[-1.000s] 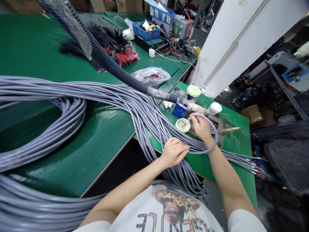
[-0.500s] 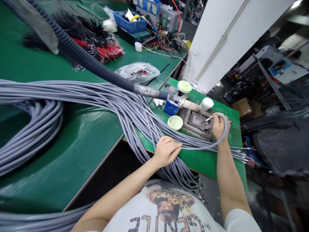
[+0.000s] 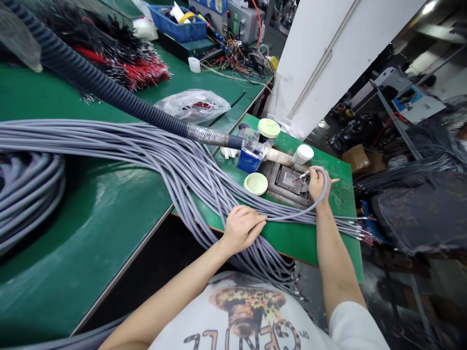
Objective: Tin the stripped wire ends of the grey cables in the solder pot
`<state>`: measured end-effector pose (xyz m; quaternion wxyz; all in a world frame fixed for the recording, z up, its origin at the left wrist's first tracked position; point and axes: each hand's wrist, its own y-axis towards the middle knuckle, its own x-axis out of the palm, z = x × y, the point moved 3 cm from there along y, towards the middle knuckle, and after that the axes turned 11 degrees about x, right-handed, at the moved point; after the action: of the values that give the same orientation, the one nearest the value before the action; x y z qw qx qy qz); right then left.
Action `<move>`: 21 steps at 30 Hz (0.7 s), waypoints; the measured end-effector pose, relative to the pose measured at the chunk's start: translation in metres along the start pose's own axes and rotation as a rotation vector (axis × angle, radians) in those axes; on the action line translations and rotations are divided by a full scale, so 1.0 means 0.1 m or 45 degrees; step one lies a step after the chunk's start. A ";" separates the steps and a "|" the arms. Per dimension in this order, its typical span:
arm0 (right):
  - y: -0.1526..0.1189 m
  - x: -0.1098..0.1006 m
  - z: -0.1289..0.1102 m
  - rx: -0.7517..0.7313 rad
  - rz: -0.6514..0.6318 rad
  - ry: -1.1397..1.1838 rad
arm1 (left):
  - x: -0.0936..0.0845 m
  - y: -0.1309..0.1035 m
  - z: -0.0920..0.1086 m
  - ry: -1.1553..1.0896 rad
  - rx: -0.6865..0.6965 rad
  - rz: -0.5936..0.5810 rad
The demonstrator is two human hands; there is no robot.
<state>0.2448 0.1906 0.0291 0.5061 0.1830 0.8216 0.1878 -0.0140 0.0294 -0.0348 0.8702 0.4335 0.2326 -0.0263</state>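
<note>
Head view: the right hand [image 3: 318, 188] is closed on a grey cable [image 3: 325, 181] near its stripped end, and the cable bends in an arc over that hand and back down to the left. Thin bare wires [image 3: 299, 178] stick out past the fingers, above the right part of a silvery pan [image 3: 288, 178] set in a dirty frame [image 3: 286, 197]. Whether the wires touch the pan I cannot tell. The left hand [image 3: 241, 229] lies over the grey bundle [image 3: 193, 165], its fingertips at the lower run of the cable; whether they pinch it is hard to see. The two hands are well apart.

A pale stick [image 3: 334, 180] shows just right of the right hand. Left of the frame sits a pale green dish [image 3: 256, 184], with a blue box [image 3: 250, 160] behind it. A lidded jar [image 3: 269, 128] and a white cup [image 3: 303, 153] stand farther back on the green board [image 3: 292, 238]. A dark ribbed hose [image 3: 109, 95] slants down from the upper left to a pale pipe [image 3: 279, 156] beside the pan. On the green table [image 3: 109, 218] lie a clear bag [image 3: 195, 104] and a pile of black and red wires [image 3: 146, 65]
</note>
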 end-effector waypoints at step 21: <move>-0.01 -0.03 -0.02 0.003 -0.010 0.041 | -0.01 0.03 0.04 0.103 0.071 0.035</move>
<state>0.2436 0.1885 0.0320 0.4932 0.1774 0.8306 0.1880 -0.0125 0.0279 -0.0295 0.8480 0.4615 0.2607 -0.0033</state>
